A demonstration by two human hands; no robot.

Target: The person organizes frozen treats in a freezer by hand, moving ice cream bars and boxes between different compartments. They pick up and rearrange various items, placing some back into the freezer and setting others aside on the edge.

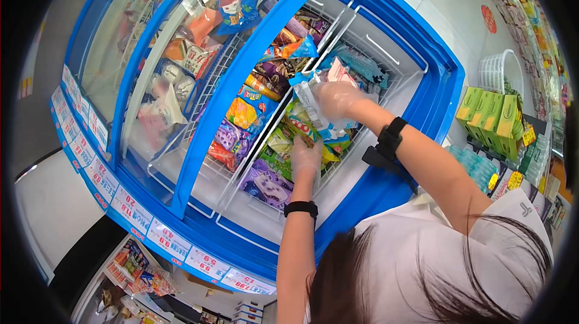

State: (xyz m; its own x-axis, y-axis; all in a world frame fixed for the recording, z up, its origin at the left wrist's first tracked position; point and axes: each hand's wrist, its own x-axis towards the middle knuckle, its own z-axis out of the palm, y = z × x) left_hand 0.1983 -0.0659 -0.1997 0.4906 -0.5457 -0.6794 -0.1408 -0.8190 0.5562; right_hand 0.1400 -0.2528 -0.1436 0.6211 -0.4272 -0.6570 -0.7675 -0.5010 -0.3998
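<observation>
Packets crowd the wire basket [241,177] at the center of the frame, and both hands reach down among them, covered by what look like thin clear gloves. The right hand [341,101], just above center, holds a silver-and-blue packet [309,102], its fingers narrow around it; their exact grip underneath is hidden. Held up over the other packs, that packet seems kept out of their way. The left hand [306,160], lower down, touches the green packets [279,143] with bent fingers, apparently steadying or parting them; whether it pinches one, I cannot tell. Purple packets [265,184] lie at the basket's lower end, and teal packets [362,61] at its upper end, so kinds seem grouped together.

To the left, the blue lid frame [228,92] makes a hard edge, with glass beyond it. The freezer rim [443,95] bounds the right side, and the right forearm crosses it. Most room for moving lies straight up through the opening; sideways, the basket's wire walls could catch a wrapper or knuckles.
</observation>
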